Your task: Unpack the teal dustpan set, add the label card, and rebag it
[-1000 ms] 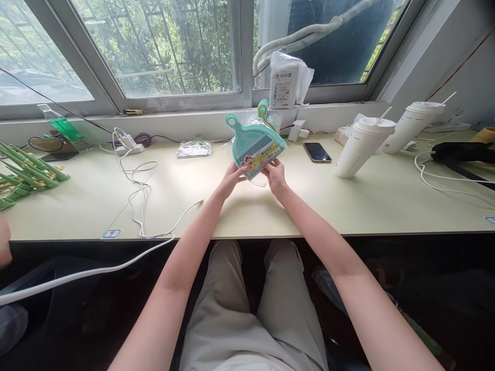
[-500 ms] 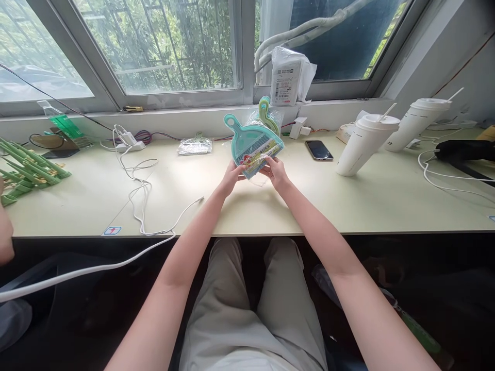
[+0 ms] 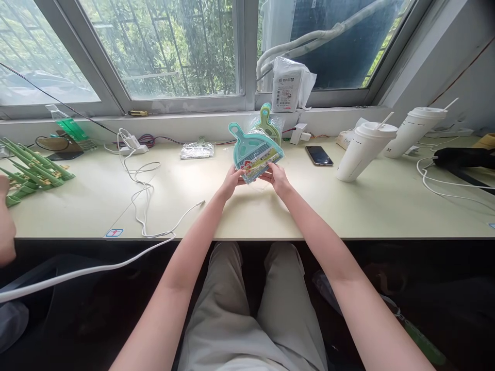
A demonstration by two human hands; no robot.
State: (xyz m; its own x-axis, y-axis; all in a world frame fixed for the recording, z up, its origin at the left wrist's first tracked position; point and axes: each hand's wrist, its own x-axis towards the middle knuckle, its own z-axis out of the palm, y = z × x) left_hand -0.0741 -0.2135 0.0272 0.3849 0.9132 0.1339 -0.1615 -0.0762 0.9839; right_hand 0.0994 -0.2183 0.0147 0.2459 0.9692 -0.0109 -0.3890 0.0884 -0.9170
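Observation:
Between my two hands is a small teal dustpan (image 3: 242,147) in clear wrap, tilted, with a printed card and what look like brush bristles across its front. My left hand (image 3: 232,181) grips its lower left edge, thumb in front and fingers behind. My right hand (image 3: 278,178) pinches the lower right side in the same way. Just behind it stand several green dustpans (image 3: 266,121) stacked in clear plastic, partly hidden. To the left, a flat plastic-wrapped packet (image 3: 197,150) with a green handle lies on the table (image 3: 185,180).
White cables (image 3: 145,198) run across the table at left, near green stalks (image 3: 34,172) and a bottle of green liquid (image 3: 71,126). On the right are a phone (image 3: 319,155) and two white cups (image 3: 363,154). Another person's hand (image 3: 5,221) shows at the left edge.
My hands stay on the dustpan, which has tipped slightly so its handle sits lower and more to the right. The whole view has shifted a little.

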